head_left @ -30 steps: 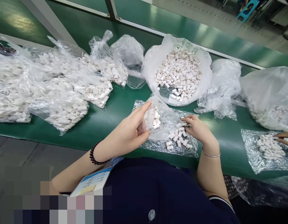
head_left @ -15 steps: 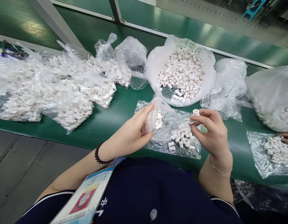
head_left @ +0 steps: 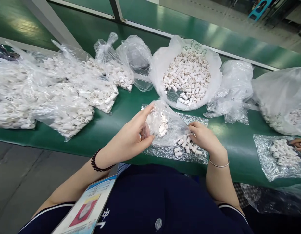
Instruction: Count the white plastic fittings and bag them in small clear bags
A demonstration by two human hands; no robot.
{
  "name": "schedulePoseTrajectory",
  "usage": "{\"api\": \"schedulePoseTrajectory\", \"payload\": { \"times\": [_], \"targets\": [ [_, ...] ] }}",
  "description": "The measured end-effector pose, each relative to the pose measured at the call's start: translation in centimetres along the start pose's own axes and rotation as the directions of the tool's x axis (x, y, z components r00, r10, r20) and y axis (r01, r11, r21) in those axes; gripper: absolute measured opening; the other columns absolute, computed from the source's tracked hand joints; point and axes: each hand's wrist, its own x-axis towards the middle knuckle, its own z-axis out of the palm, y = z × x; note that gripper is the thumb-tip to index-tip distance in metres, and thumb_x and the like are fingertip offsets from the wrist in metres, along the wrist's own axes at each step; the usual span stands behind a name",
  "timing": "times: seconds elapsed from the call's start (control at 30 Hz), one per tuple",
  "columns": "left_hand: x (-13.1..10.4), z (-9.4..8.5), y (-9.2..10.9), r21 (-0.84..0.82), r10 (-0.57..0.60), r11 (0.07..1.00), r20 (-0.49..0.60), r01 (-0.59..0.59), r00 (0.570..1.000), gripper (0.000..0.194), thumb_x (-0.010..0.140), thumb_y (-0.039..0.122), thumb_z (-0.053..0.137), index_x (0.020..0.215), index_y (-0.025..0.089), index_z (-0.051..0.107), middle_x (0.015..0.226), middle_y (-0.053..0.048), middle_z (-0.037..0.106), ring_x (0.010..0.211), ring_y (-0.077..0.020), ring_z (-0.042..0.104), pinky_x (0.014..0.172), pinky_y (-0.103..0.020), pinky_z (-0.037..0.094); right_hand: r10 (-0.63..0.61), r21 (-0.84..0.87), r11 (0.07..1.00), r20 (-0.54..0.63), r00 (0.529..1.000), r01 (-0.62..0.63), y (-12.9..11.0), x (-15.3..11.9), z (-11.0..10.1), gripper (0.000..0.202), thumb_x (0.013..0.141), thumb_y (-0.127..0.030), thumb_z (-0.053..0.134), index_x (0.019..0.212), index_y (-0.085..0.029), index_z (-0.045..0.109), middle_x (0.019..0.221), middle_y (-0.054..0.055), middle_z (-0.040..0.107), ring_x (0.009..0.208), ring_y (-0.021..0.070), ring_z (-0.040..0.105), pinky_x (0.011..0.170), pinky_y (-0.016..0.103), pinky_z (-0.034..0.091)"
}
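My left hand [head_left: 138, 131] grips the mouth of a clear plastic bag [head_left: 173, 130], its thumb and fingers on the film. White pipe fittings [head_left: 163, 125] lie inside that bag. Over the loose fittings [head_left: 188, 144], at the right side of the bag, is my right hand [head_left: 205, 138]; its fingertips reach down among them and the bag's edge, and what they hold is hidden. Bag and loose fittings rest on a crinkled silvery sheet [head_left: 165, 151].
A big open bag [head_left: 216, 74] of fittings stands behind. Filled clear bags [head_left: 65, 110] crowd the left. To the right are crumpled bags [head_left: 238, 87], another large bag [head_left: 277, 87], and another person's hand [head_left: 300, 144] at a fittings pile [head_left: 284, 152] on the green table [head_left: 113, 130].
My right hand has moved left and down to the loose fittings; the white fitting it held up is no longer visible. My left hand still has the bag. The view has shifted slightly.
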Motion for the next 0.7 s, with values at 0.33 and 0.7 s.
{"api": "schedulePoseTrajectory", "payload": {
  "times": [0.33, 0.7],
  "targets": [
    [-0.3, 0.2, 0.1, -0.018, -0.006, 1.0, 0.005, 0.006, 1.0, 0.079, 0.089, 0.022, 0.054, 0.155, 0.034, 0.012, 0.133, -0.012, 0.05, 0.07, -0.009, 0.056, 0.059, -0.024, 0.052, -0.065, 0.077, 0.995, -0.043, 0.997, 0.068, 1.2, 1.4, 1.7, 0.027, 0.081, -0.004, 0.045, 0.092, -0.016, 0.068, 0.1, 0.013, 0.065, 0.093, 0.0261, 0.062, 0.081, 0.043, 0.056],
    [0.3, 0.7, 0.8, -0.046, 0.006, 0.999, 0.061, -0.003, 0.998, 0.079, 0.088, 0.021, 0.054, 0.155, 0.03, 0.013, 0.118, -0.009, 0.057, 0.067, -0.0098, 0.056, 0.061, -0.026, 0.054, -0.19, 0.126, 0.928, -0.651, 0.735, 0.35, -7.9, -0.4, -4.4, 0.038, 0.087, -0.013, 0.063, 0.12, -0.031, 0.059, 0.127, 0.008, 0.06, 0.109, 0.0235, 0.063, 0.082, 0.042, 0.061]
  ]
}}
